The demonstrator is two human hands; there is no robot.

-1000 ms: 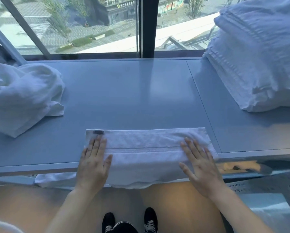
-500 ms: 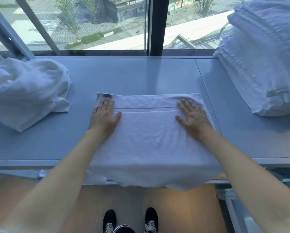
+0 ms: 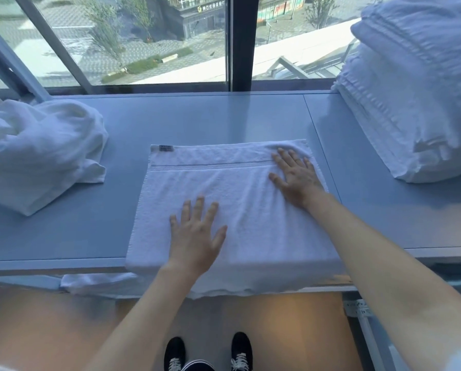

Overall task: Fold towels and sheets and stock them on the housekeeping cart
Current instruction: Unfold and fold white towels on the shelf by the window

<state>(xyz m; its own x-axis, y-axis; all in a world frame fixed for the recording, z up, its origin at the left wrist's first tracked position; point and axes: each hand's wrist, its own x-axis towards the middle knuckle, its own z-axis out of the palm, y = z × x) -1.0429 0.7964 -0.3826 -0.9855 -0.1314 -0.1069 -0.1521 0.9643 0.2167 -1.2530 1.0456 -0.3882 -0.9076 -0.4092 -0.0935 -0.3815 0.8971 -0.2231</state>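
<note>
A white towel (image 3: 218, 188) lies flat on the grey table (image 3: 202, 119), its near end hanging over the front edge. A small dark label sits at its far left corner. My left hand (image 3: 196, 234) rests flat with spread fingers on the towel's near middle. My right hand (image 3: 294, 175) presses flat on the towel's far right part, fingertips near the far right corner. Neither hand grips the cloth.
A crumpled white towel heap (image 3: 39, 151) lies on the table's left. A tall stack of folded white linen (image 3: 416, 89) stands at the right. A window (image 3: 143, 41) runs along the table's far edge. My shoes (image 3: 208, 352) show below the table front.
The towel slid farther onto the table. My left hand came back from the far left corner to the towel's near middle; my right hand stayed near the far right corner.
</note>
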